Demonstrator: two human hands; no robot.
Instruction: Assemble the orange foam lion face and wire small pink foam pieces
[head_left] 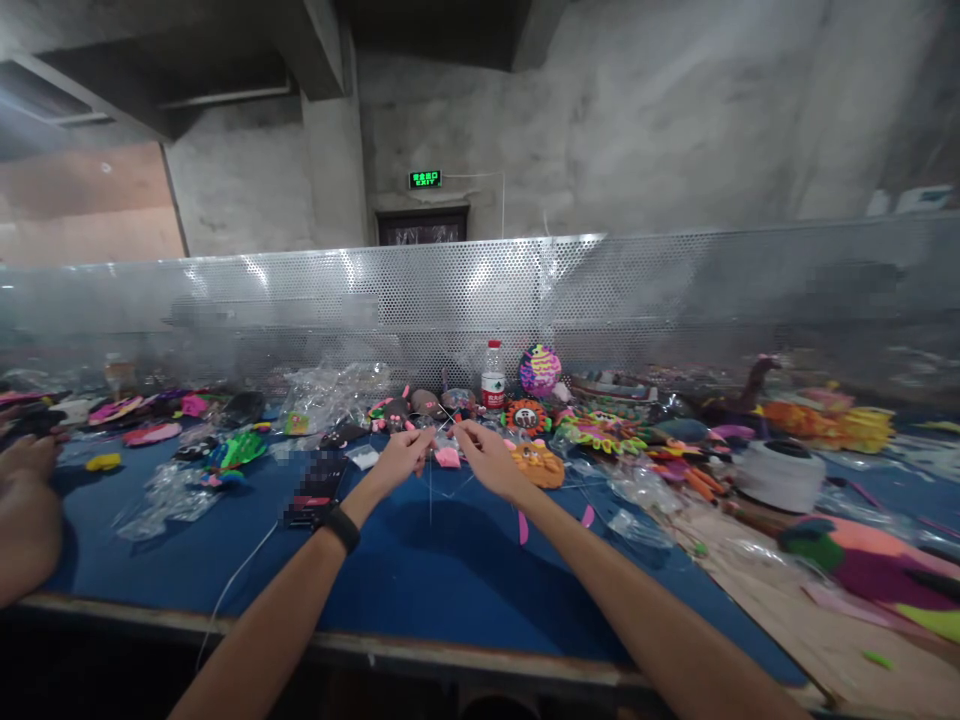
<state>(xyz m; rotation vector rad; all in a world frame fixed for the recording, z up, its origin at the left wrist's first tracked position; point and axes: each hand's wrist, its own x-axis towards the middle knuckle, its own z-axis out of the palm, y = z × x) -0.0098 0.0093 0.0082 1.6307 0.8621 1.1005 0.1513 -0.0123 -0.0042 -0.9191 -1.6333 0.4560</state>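
Note:
Above the middle of the blue table, my left hand [405, 456] and my right hand [484, 455] are close together with their fingertips pinched. Between them runs a thin white thread [430, 500], whose strands cross above the fingers and hang down below the left ones. Both hands grip it; the exact finger hold is too small to make out. Just behind the fingers lies a small pink piece [448, 458]. An orange animal-shaped foam piece [538, 465] rests beside my right wrist. A dark phone-like device [315, 487], partly blurred, lies left of my left wrist, which wears a black band.
Foam craft pieces and plastic bags [330, 395] crowd the table's back. A red-capped bottle [493, 380] stands by the perforated metal panel [465, 290]. On the right are a large white thread spool [780, 478] and cardboard [757, 570]. Another person's arm [30, 530] rests at far left.

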